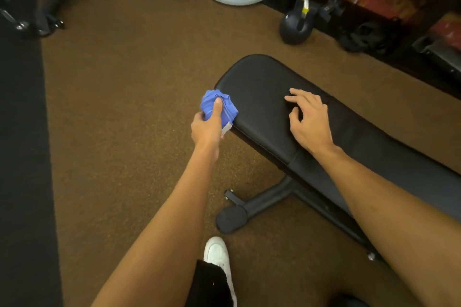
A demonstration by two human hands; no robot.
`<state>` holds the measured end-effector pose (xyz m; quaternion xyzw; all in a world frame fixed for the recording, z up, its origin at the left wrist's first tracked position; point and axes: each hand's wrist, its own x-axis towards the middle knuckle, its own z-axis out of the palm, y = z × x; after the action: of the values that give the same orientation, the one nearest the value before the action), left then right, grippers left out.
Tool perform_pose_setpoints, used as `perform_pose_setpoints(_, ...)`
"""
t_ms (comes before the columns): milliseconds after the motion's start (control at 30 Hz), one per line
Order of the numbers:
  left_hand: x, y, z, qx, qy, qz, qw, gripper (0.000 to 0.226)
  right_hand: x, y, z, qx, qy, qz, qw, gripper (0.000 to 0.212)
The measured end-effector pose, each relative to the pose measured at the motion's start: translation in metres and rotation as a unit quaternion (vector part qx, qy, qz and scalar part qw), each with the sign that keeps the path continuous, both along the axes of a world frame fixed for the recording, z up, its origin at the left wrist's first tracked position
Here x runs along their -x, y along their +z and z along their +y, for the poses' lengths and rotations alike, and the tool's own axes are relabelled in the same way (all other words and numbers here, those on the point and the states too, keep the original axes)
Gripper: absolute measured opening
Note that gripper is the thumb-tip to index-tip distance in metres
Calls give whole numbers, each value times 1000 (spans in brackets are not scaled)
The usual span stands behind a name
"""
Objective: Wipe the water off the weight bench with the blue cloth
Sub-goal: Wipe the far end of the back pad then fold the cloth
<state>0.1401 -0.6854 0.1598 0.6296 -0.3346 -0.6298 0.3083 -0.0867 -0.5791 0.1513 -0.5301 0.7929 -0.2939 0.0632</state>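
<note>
Left grip clutches blue cloth at weight bench edge; right grip rests spread.

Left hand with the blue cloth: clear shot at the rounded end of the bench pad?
Probably yes. The left hand grips the blue cloth at the edge of the bench pad, bare pad beside it. The right hand rests further along and would block only a long stroke.

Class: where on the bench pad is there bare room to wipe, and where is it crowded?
Bare pad lies between the rounded far end and the right hand. Crowded: the left edge, where the left hand grips the cloth, and mid-pad under the right hand.
</note>
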Motion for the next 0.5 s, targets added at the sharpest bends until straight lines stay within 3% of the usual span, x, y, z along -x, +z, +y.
perform_pose_setpoints(200,-12,22,9,-28,-3,42,999,62,-36,48,-15,-163,-51,-101,980,41)
perform_pose_setpoints(333,-18,45,23,-31,-54,50,997,54,-73,78,-15,-136,-62,-230,962,30)
perform_pose_setpoints(500,-21,76,52,-36,-99,67,992,57,-104,99,-1,-169,-106,-480,854,38)
